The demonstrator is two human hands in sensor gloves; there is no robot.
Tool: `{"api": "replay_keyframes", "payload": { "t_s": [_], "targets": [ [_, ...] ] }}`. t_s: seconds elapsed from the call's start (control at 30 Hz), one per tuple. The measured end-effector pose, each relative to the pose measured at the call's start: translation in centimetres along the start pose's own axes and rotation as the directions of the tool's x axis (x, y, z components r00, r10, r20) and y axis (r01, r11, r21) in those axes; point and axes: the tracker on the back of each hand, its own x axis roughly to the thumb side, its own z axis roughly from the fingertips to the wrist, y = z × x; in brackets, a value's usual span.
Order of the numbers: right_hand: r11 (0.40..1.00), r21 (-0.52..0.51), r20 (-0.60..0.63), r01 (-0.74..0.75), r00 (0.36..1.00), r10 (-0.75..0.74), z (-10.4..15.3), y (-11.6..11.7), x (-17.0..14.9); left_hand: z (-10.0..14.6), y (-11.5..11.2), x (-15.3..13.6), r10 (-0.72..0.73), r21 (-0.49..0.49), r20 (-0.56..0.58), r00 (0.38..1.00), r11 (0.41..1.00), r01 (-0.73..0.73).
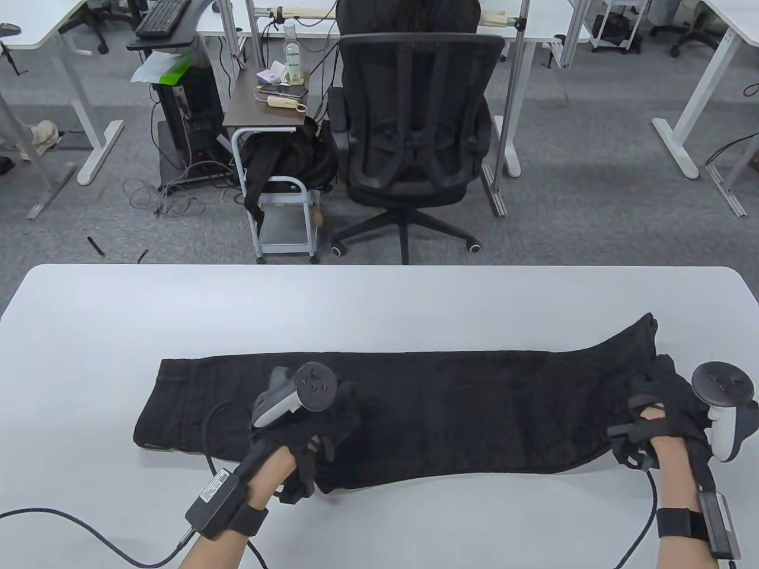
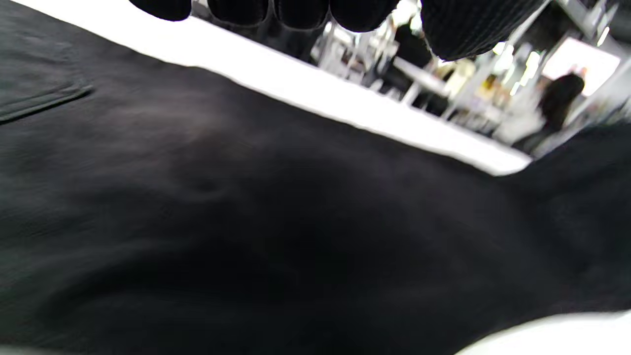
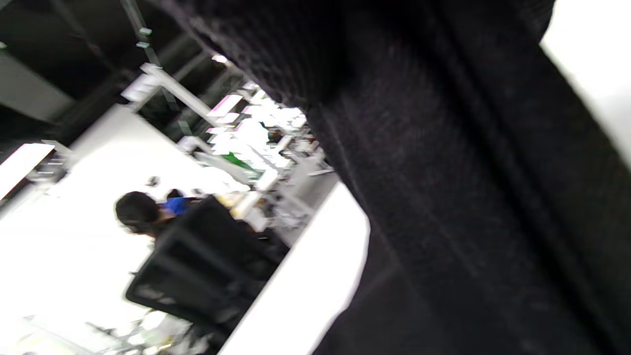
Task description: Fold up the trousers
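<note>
- Spanning the lower half of the frame: white table (image 1: 379, 302). Beyond it at 12 o'clock, a black office chair (image 1: 412, 142).
- Black trousers (image 1: 450, 409) lie flat across the table's near side, lengthwise from 9 to 3 o'clock, with the right end bunched up.
- Left hand (image 1: 308, 435) rests on the fabric at about 7 o'clock. Fingers (image 2: 355, 12) hang just above the cloth; can't tell whether it grips.
- Right hand (image 1: 664, 424) at 4 o'clock grips the bunched end of the trousers.
</note>
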Motion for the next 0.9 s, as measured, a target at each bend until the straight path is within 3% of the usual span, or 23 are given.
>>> {"api": "replay_keyframes", "payload": {
  "t_s": [0.13, 0.27, 0.37, 0.5, 0.6, 0.67, 0.77, 0.9],
  "targets": [
    [0.998, 0.059, 0.157, 0.035, 0.987, -0.044, 3.0, 2.1, 5.8, 0.3, 1.9, 2.3, 0.203, 0.093, 0.111, 0.973, 0.972, -0.214],
    [0.989, 0.147, 0.280, -0.015, 0.960, -0.027, 5.8, 5.6, 10.2, -0.2, 1.6, 4.3, 0.415, 0.092, 0.223, 0.882, 0.892, -0.443],
    [0.972, 0.201, 0.378, -0.125, 0.925, 0.041, 8.3, 9.7, 13.1, -1.5, -0.5, 5.0, 0.594, 0.007, 0.234, 0.769, 0.790, -0.613],
    [0.917, 0.273, 0.471, -0.292, 0.871, 0.138, 10.5, 15.0, 14.8, -3.7, -4.3, 4.3, 0.797, -0.129, 0.142, 0.587, 0.603, -0.788],
    [0.856, 0.309, 0.559, -0.416, 0.807, 0.191, 12.1, 18.0, 15.1, -4.7, -6.4, 2.7, 0.925, -0.150, 0.104, 0.366, 0.379, -0.913],
    [0.840, 0.310, 0.598, -0.444, 0.779, 0.191, 12.9, 18.9, 15.3, -5.0, -7.1, 1.6, 0.965, -0.140, 0.053, 0.255, 0.260, -0.955],
    [0.806, 0.354, 0.653, -0.475, 0.742, 0.151, 14.3, 20.3, 15.6, -5.1, -7.4, 0.6, 0.983, -0.238, 0.013, 0.183, 0.181, -0.954],
    [0.740, 0.468, 0.683, -0.484, 0.729, 0.045, 14.8, 21.7, 15.3, -5.0, -7.5, -0.6, 0.988, -0.200, 0.005, 0.155, 0.153, -0.968]
  ]
}}
